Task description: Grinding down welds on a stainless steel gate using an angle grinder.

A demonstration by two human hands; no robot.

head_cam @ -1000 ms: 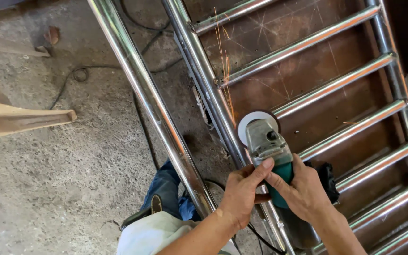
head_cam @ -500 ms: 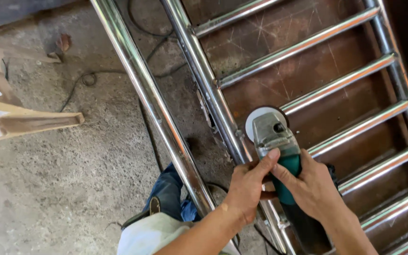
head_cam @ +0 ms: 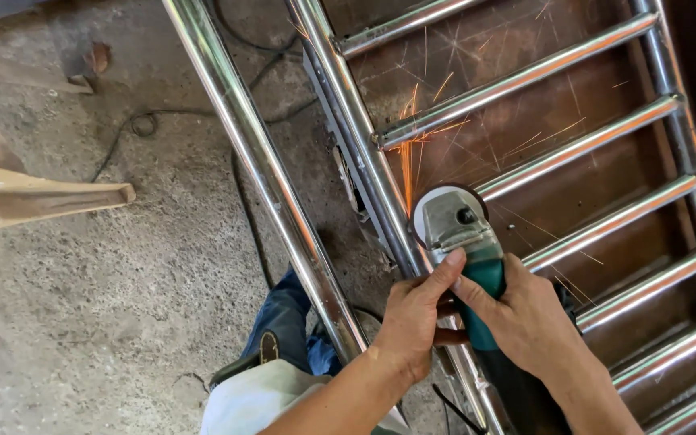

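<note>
Sparks [head_cam: 412, 153] now fly again over concrete floor [head_cam: 106, 306]

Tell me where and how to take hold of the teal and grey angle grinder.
Hold the teal and grey angle grinder by its teal body behind the grey head, from the rear, as the left hand and right hand do; sparks fly forward from the disc.

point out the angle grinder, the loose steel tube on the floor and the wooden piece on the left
angle grinder [head_cam: 454, 221], head view, on its grey gear head behind the disc guard
loose steel tube [head_cam: 263, 173], head view, on the middle of its shiny length
wooden piece [head_cam: 58, 197], head view, on its flat top face near the end
</note>
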